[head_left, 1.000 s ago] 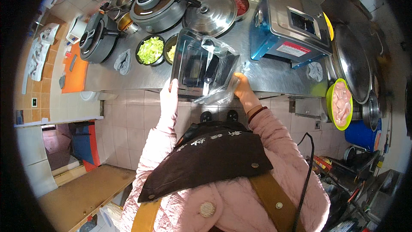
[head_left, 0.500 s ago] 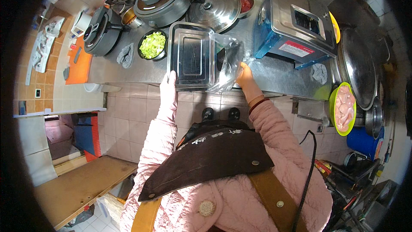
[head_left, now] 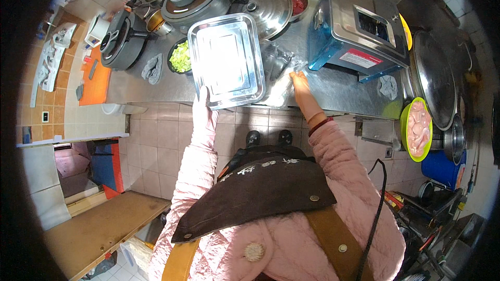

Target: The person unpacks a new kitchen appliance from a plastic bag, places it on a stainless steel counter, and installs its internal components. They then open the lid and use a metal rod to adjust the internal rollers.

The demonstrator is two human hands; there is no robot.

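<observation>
My left hand grips the near left edge of a shallow rectangular stainless steel tray. Light glares off the tray's face, and it is held slightly tilted over the front of the counter. Beside it, my right hand pinches a clear plastic bag, which lies crumpled against the counter's front edge. A black pan of chopped green vegetables stands just left of the tray, partly hidden by it.
Along the steel counter stand two pressure cookers, a lidded pot and a boxy steel machine. A grey cloth lies left. At the right, a green basin holds pale raw meat.
The tray has shifted left and turned so its face catches the light. My right hand has moved slightly right, and the bag now sits lower and flatter, apart from the tray.
</observation>
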